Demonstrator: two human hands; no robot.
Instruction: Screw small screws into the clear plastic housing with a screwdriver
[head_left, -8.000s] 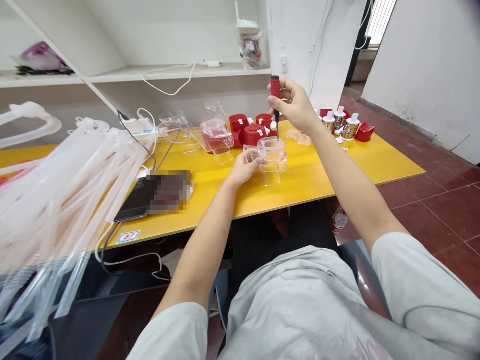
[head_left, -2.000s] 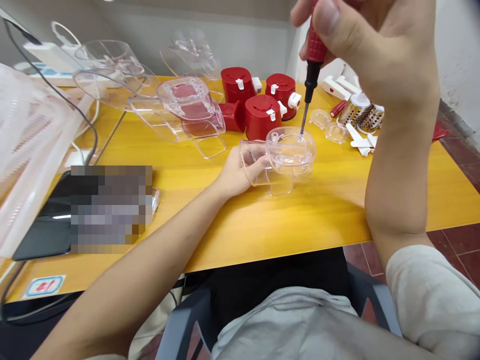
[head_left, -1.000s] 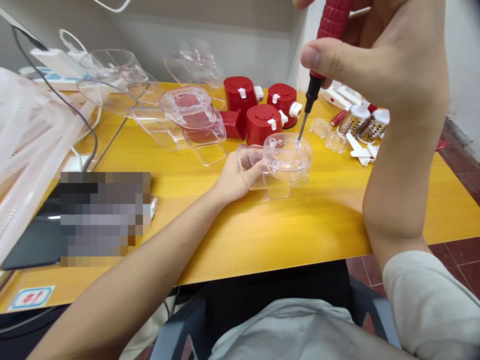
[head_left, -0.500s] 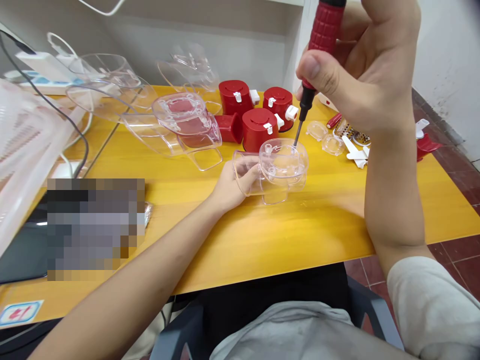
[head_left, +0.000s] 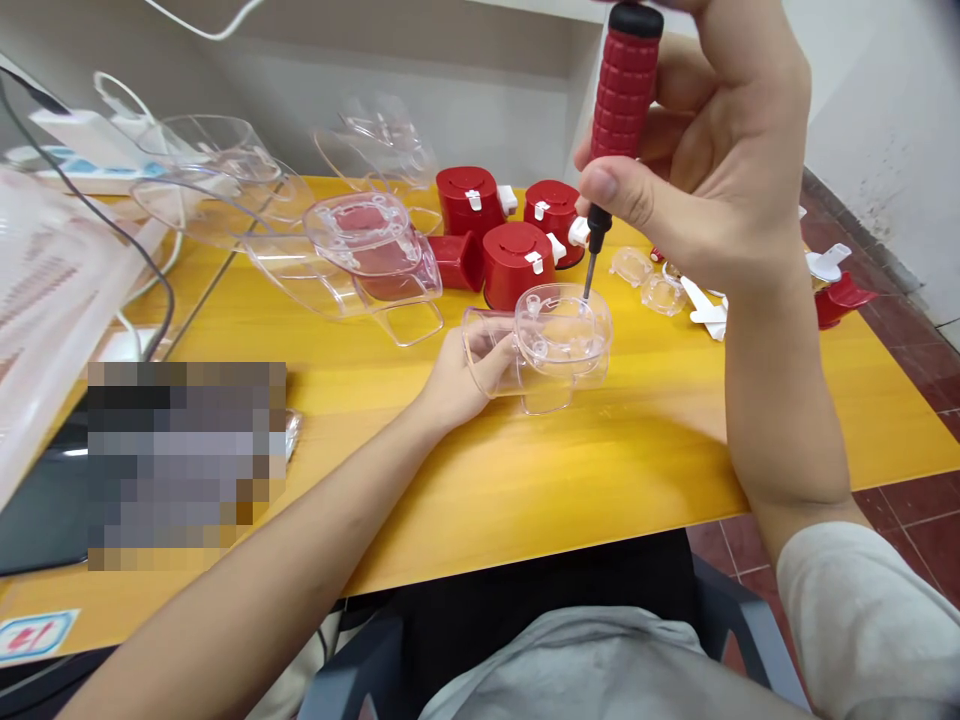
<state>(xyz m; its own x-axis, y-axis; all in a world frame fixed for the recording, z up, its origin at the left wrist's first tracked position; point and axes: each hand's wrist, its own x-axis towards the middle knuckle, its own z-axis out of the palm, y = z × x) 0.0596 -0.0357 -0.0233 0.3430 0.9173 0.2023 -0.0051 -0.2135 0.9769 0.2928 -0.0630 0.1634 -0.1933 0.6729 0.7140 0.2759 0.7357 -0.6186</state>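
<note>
A clear plastic housing [head_left: 559, 345] stands on the yellow table [head_left: 600, 470]. My left hand [head_left: 457, 380] grips its tubular left end and holds it steady. My right hand [head_left: 697, 160] is closed around the red ribbed handle of a screwdriver [head_left: 616, 110], held upright above the housing. The screwdriver's thin metal tip touches the housing's top rim at its right side.
Three red caps with white latches [head_left: 517, 255] stand just behind the housing. More clear housings [head_left: 360, 250] lie to the left, small clear lids [head_left: 645, 280] and white parts to the right. A blurred dark object lies at the near left, cables and a power strip [head_left: 75, 150] beyond it.
The view has shifted a little, so the screwdriver handle now shows fully in frame. The tip stays on the housing's rim and my left hand keeps its grip.
</note>
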